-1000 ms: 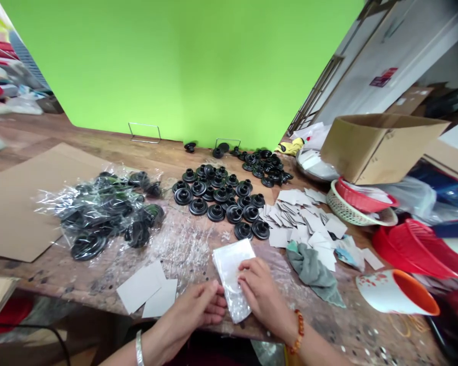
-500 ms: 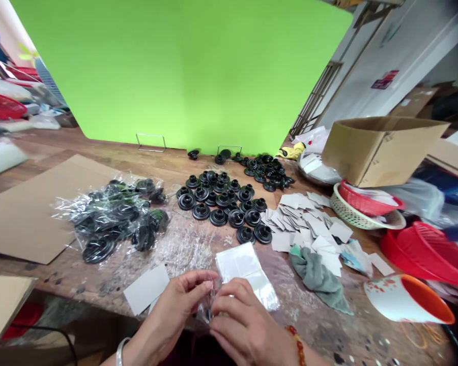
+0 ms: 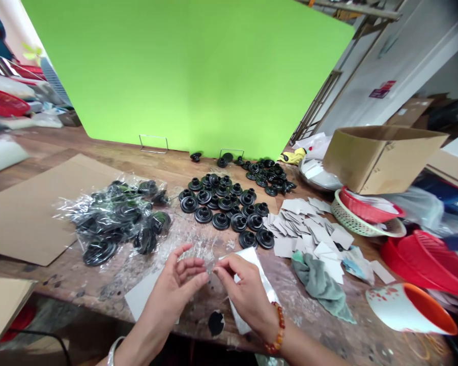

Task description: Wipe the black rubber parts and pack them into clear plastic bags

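My left hand [image 3: 179, 284] and my right hand [image 3: 242, 292] meet above the near edge of the wooden table [image 3: 80, 142]. Both pinch a thin clear plastic bag [image 3: 209, 256] between thumb and fingertips, and the film is hard to see. Under my right hand lies a stack of clear bags [image 3: 252, 284]. A grey card [image 3: 143, 300] lies under my left wrist. Behind my hands stand several loose black round parts [image 3: 225, 206]. To the left lies a heap of bagged black parts [image 3: 118, 218].
A pile of grey cards [image 3: 309, 226] and a grey-green cloth [image 3: 320, 284] lie at the right. Further right are an orange-lined cup [image 3: 412, 307], red baskets [image 3: 427, 254] and a cardboard box [image 3: 381, 157]. A cardboard sheet [image 3: 30, 208] lies at the left.
My hands have lifted one clear bag off the stack and moved up from the table edge, now pulling it apart between the fingertips. The view has shifted slightly.
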Demonstrator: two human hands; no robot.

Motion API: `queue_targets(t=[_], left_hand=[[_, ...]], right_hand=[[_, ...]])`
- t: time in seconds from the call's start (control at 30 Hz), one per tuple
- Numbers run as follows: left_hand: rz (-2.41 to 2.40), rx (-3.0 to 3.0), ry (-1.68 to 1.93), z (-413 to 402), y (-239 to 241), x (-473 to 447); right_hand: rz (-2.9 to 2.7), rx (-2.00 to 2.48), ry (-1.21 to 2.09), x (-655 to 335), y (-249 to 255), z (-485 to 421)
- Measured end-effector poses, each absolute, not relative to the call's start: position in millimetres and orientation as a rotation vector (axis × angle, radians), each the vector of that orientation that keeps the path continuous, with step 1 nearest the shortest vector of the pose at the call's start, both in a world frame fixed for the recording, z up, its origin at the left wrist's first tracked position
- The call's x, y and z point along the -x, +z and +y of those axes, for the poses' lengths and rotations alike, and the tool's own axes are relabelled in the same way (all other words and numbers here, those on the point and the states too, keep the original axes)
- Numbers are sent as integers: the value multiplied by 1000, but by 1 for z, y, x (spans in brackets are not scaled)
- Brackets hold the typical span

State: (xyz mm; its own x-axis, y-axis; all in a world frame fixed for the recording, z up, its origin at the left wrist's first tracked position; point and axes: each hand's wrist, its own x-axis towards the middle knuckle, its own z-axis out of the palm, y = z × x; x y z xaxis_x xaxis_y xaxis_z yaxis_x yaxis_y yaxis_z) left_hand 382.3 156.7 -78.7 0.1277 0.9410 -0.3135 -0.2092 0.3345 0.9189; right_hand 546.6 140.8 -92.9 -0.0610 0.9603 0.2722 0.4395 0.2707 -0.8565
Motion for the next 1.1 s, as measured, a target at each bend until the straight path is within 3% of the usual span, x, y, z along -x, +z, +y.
queue_targets(t=[0.1,0.3,0.5,0.67,0.8,0.93,1.1], left_hand=[[1150,-867,885,166,-81,-376],[1230,-1141,843,167,-86,-376],[1187,-1216,863,176,-94,-371],[928,-815,800,182,-85,-363],[705,-551,769,183,-77,-361],[810,-761,755,190,-72,-355],[1091,-1249,736,200,-82,-355]], right_hand=[[-1650,1328,806,-543,-89,144],[-1224,1076,1594,-539,-86,160],[-909,928,1893,-540,-89,169],[-745,656,2112,-541,-98,169],[-982,623,2250,-546,-106,177],[-1427,865,1819,-564,-98,209],[-2032,1399,590,-580,-99,267]])
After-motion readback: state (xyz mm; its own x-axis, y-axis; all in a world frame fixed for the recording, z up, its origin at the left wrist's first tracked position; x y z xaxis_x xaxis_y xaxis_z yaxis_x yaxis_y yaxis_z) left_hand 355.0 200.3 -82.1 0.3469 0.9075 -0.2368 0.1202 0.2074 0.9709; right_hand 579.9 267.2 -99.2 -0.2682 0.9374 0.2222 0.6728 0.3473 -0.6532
